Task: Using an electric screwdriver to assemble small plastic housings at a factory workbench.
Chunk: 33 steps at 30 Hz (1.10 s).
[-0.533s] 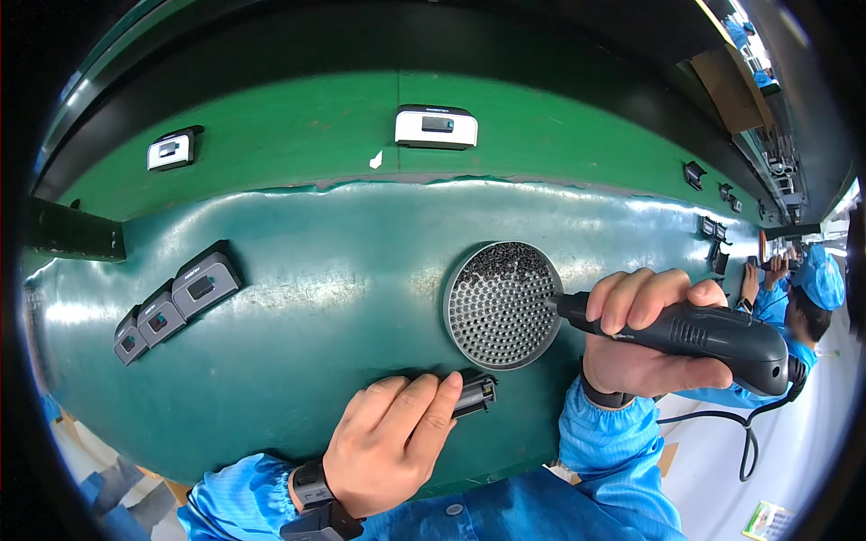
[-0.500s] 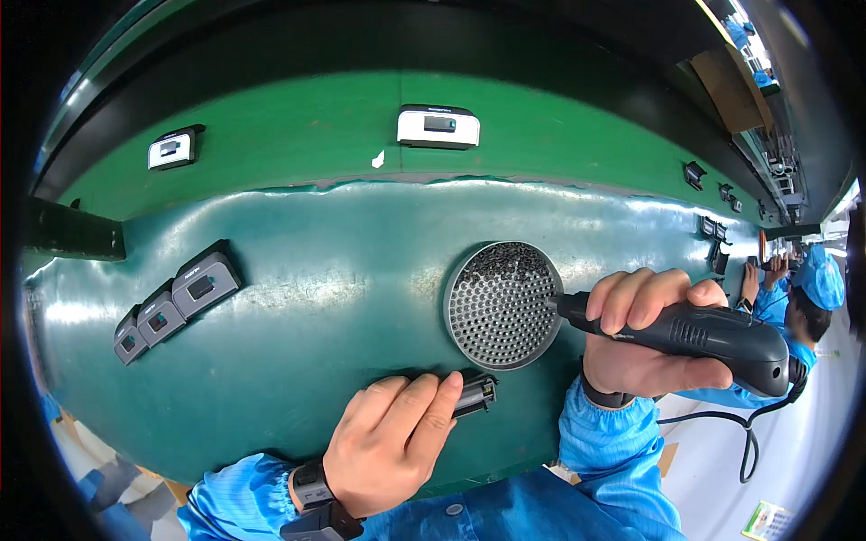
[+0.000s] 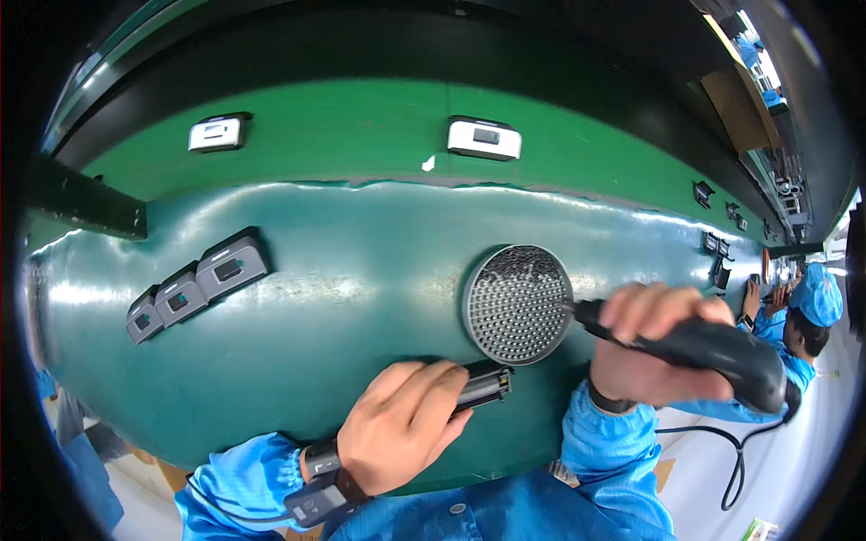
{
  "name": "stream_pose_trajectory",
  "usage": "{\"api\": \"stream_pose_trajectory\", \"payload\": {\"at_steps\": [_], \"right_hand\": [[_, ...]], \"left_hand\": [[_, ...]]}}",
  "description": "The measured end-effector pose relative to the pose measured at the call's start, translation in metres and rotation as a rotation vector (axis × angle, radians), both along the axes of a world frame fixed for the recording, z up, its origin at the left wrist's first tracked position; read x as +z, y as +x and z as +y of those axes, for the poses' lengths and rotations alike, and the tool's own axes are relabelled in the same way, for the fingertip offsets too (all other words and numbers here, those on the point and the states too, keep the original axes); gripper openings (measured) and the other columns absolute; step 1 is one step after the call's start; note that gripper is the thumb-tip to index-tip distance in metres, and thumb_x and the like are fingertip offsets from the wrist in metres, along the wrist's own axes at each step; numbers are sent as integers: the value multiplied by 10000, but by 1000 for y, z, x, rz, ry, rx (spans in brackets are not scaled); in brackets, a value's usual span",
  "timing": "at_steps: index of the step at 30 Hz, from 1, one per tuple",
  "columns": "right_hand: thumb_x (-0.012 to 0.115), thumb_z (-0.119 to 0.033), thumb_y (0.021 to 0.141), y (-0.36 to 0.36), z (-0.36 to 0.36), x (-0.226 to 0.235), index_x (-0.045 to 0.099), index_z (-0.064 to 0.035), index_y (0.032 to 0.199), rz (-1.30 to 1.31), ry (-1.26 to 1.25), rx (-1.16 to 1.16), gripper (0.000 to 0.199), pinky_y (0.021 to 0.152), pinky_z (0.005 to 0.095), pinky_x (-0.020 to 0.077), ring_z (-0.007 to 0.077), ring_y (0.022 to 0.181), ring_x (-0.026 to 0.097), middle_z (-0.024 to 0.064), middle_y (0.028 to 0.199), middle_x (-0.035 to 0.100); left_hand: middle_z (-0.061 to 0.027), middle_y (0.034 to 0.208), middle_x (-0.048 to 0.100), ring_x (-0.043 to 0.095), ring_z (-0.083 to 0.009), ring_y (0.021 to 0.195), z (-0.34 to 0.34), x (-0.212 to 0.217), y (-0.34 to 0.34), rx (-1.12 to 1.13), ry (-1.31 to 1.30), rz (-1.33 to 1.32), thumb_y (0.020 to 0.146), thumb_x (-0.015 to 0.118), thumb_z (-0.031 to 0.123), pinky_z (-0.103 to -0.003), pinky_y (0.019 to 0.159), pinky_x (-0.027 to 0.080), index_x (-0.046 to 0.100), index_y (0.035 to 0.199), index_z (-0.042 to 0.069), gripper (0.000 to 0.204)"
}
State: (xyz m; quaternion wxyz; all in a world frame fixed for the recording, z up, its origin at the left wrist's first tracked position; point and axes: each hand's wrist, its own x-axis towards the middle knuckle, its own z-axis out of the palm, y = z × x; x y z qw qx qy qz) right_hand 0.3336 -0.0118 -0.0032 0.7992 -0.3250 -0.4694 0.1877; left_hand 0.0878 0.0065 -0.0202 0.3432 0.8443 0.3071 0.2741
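Observation:
My right hand [image 3: 663, 338] is wrapped round a dark electric screwdriver [image 3: 722, 352], held level and slightly blurred. Its tip points left, over the right rim of a round grey screw tray [image 3: 517, 338]. Rows of small holes cover the tray's floor, and many tiny dark screws [image 3: 523, 261] are heaped on its far side. Just below the tray, my left hand [image 3: 406, 419] grips a black plastic housing [image 3: 487, 386] with an open hollow at its right end. My fingers cover the rest of the housing.
Three grey devices [image 3: 233, 263] lie in a slanting row on the left of the green bench mat [image 3: 361, 298]. Two white devices [image 3: 484, 137] rest on the green belt beyond. Black parts [image 3: 717, 245] lie far right, near a co-worker [image 3: 816, 298]. The screwdriver's cord [image 3: 740, 451] loops down at right.
Most of the scene has shifted rightward in the picture, the devices on the belt most. My left hand has moved right with the housing, its thumb now showing. The screwdriver tip remains at the tray's right rim.

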Motion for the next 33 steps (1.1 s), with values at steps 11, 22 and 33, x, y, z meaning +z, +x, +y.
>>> {"api": "stream_pose_trajectory", "payload": {"at_steps": [11,22,33], "right_hand": [[658,-575,943,-123,-17,-8,448,-13,1261,-85,112,391,679,493,387,502,241,567,573,167,817,582],[643,-567,956,-137,-19,-20,439,-66,1180,-80,64,296,586,401,354,500,206,488,540,106,714,566],[642,-594,946,-137,-17,-18,445,-22,1268,-180,102,408,686,495,392,507,238,569,574,159,810,579]], "left_hand": [[13,991,599,565,-242,1008,14,-20,-31,11,-64,2,522,886,170,-393,796,381,743,927,109,433],[5,1005,607,565,-243,1033,12,-24,-40,11,-73,-17,541,875,162,-397,806,384,729,904,102,396],[4,1006,610,566,-246,1042,12,-26,-44,7,-81,2,592,864,154,-403,825,391,718,913,99,357]]}}
